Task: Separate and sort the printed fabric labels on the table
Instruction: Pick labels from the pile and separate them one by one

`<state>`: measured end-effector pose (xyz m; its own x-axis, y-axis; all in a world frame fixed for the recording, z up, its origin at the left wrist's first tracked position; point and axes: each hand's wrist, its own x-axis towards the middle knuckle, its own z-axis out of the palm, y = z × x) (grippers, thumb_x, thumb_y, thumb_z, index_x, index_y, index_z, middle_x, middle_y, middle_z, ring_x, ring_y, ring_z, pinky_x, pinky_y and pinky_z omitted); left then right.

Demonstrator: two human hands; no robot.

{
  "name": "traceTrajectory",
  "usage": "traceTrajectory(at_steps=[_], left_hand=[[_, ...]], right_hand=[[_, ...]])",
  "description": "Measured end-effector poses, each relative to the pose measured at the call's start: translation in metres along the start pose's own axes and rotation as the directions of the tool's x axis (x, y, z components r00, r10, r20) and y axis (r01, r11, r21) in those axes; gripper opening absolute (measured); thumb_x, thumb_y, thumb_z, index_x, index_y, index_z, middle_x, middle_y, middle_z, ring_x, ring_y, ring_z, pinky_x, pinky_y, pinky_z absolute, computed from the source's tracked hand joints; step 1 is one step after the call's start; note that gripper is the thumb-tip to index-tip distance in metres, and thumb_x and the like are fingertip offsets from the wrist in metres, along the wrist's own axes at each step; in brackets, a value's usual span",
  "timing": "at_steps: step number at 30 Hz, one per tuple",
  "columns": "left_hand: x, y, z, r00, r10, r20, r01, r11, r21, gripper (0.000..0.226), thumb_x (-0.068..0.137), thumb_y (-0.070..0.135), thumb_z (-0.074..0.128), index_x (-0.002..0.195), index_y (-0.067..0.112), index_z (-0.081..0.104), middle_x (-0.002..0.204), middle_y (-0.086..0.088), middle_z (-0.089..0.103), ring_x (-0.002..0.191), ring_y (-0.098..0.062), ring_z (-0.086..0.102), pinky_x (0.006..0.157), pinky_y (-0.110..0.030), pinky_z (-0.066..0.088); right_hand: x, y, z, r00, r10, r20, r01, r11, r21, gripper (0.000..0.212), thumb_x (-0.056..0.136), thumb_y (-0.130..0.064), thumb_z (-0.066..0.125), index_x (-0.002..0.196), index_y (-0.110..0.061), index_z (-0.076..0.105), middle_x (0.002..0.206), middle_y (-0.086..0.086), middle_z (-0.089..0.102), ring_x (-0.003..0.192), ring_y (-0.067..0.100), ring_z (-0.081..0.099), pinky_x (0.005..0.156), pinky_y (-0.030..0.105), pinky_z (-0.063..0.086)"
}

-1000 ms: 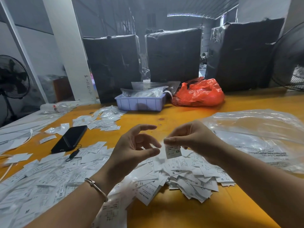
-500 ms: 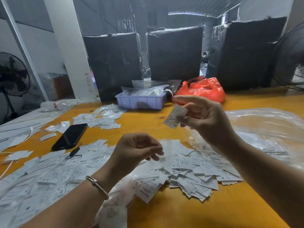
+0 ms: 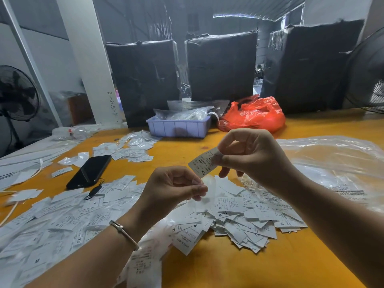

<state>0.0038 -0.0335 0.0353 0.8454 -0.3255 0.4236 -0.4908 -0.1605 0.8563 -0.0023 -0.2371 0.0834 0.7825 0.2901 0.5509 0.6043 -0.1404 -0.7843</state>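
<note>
Clerk: Hands, two. Right hand [image 3: 252,157] pinches one XS label [image 3: 202,164] by its upper end, raised above the table [image 3: 239,265]. Left hand [image 3: 172,189] sits just below, fingers curled toward the thumb; whether it holds anything, cannot tell.

Checker: Handling?

Clerk: The sorter should read the size mark before releasing, keep the pinch at the edge, and drop it with matching sizes.

Checker: Description?

Clerk: White strip, black print, thin, limp. Loose label heap [image 3: 245,217] beneath, sizes mixed.
</note>
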Motion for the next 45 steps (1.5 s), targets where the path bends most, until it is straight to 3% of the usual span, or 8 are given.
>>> traceTrajectory(at_steps=[11,16,20,25,30,36,41,45], left_hand=[[-0.001,0.001,-0.002,0.998,-0.008,0.061,0.011,0.999,-0.045,0.016,0.072,0.015,0.079,0.08,0.002,0.073,0.074,-0.012,0.074,0.063,-0.022,0.07,0.058,-0.021,0.052],[-0.001,0.001,-0.002,0.996,-0.009,0.094,0.011,1.0,-0.028,0.015,0.074,0.02,0.078,0.082,0.008,0.075,0.076,-0.01,0.075,0.065,-0.023,0.071,0.058,-0.024,0.055],[-0.002,0.001,-0.001,0.994,-0.008,0.113,0.01,1.0,-0.012,0.019,0.073,0.022,0.078,0.083,0.007,0.075,0.077,-0.009,0.076,0.066,-0.023,0.072,0.059,-0.025,0.056],[-0.002,0.001,-0.001,0.993,-0.016,0.113,0.016,1.0,-0.004,0.024,0.073,0.023,0.077,0.086,0.003,0.074,0.079,-0.009,0.076,0.066,-0.022,0.072,0.059,-0.024,0.055],[-0.002,0.001,-0.002,0.992,-0.014,0.124,0.018,0.999,-0.03,0.014,0.075,0.021,0.076,0.085,0.01,0.076,0.082,-0.01,0.076,0.066,-0.023,0.072,0.059,-0.024,0.055],[-0.001,0.001,0.0,0.991,-0.041,0.13,0.04,0.999,0.005,0.021,0.075,0.021,0.075,0.087,0.004,0.074,0.082,-0.009,0.076,0.07,-0.023,0.073,0.058,-0.024,0.054],[-0.002,0.001,0.0,0.994,-0.051,0.096,0.051,0.999,-0.005,0.019,0.075,0.021,0.074,0.087,0.006,0.074,0.082,-0.009,0.077,0.072,-0.024,0.074,0.059,-0.024,0.054],[-0.002,0.001,0.0,0.995,-0.051,0.081,0.052,0.998,-0.018,0.021,0.075,0.024,0.073,0.086,0.006,0.073,0.083,-0.008,0.077,0.074,-0.024,0.074,0.059,-0.024,0.055]], right_hand=[[0.001,0.002,-0.004,0.999,-0.031,0.025,0.032,0.999,-0.034,0.015,0.074,0.003,0.074,0.073,0.008,0.06,0.07,0.016,0.072,0.054,0.019,0.068,0.045,0.01,0.04],[0.002,-0.001,-0.011,0.993,-0.083,0.079,0.089,0.994,-0.07,0.017,0.072,0.0,0.075,0.078,0.011,0.064,0.073,0.003,0.074,0.062,0.021,0.071,0.059,0.026,0.058],[0.002,-0.001,-0.011,0.987,-0.092,0.131,0.11,0.984,-0.138,0.016,0.073,-0.002,0.075,0.082,0.009,0.066,0.075,0.005,0.073,0.065,0.018,0.072,0.064,0.028,0.059],[0.004,-0.001,-0.013,0.982,-0.047,0.182,0.082,0.979,-0.189,0.011,0.071,0.002,0.078,0.078,0.001,0.07,0.076,0.006,0.073,0.067,0.015,0.071,0.062,0.02,0.056],[0.006,-0.002,-0.02,0.975,0.0,0.223,0.054,0.97,-0.237,0.011,0.07,0.002,0.08,0.074,-0.003,0.07,0.073,0.009,0.072,0.062,0.008,0.065,0.058,0.014,0.049],[0.005,0.003,-0.012,0.962,0.041,0.27,0.037,0.96,-0.278,0.009,0.072,-0.004,0.08,0.076,-0.007,0.073,0.068,-0.001,0.069,0.058,-0.002,0.059,0.055,0.009,0.044],[0.003,0.008,-0.004,0.987,-0.038,0.155,0.088,0.94,-0.329,0.021,0.072,-0.008,0.081,0.09,-0.012,0.073,0.073,-0.004,0.071,0.063,0.005,0.064,0.058,0.016,0.051],[0.004,0.009,-0.004,0.988,-0.099,0.12,0.14,0.903,-0.407,0.014,0.073,-0.005,0.079,0.084,-0.015,0.077,0.073,-0.006,0.072,0.066,0.008,0.063,0.058,0.01,0.045]])
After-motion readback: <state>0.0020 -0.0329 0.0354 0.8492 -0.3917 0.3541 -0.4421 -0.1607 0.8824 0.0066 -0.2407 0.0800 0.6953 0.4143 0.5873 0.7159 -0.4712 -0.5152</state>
